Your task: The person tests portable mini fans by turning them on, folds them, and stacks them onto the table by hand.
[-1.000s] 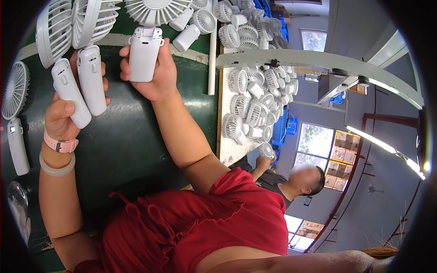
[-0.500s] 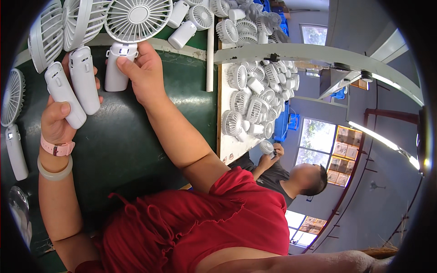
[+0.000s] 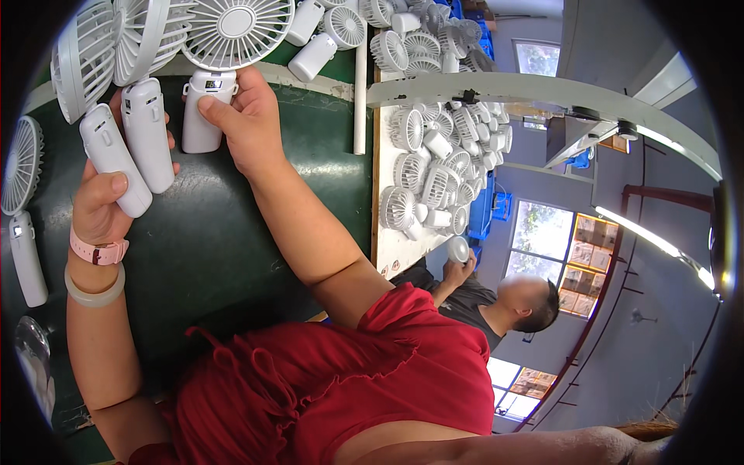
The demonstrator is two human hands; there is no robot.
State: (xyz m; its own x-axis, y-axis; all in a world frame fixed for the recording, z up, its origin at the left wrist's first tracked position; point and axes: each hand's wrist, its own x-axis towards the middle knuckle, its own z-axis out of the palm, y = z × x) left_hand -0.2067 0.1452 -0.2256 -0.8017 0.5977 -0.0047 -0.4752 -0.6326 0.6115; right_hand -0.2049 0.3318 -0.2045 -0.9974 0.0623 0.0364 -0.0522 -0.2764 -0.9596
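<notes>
My left hand (image 3: 105, 200) is closed around two white handheld fans side by side. The nearer one has its handle (image 3: 116, 159) under my thumb; the other handle (image 3: 149, 139) lies against my fingers behind it. My right hand (image 3: 254, 128) grips a third white fan by its handle (image 3: 204, 132), thumb pressed on the front just below a small lit display (image 3: 215, 84). This fan's round grille (image 3: 235, 23) faces me, partly cut off by the top of the view.
Another white fan (image 3: 29, 260) lies at far left on the dark green work surface (image 3: 232, 232). Two more handles and a fan head lie beyond my right hand. Piled fans (image 3: 434, 170) cover a table to the right, where a co-worker (image 3: 473, 302) holds a fan. A white bar (image 3: 360, 97) separates the surfaces.
My hands and the three fans have barely shifted. The display on the right-hand fan looks different. At the right, the co-worker's fan has turned and one of their hands has dropped from view.
</notes>
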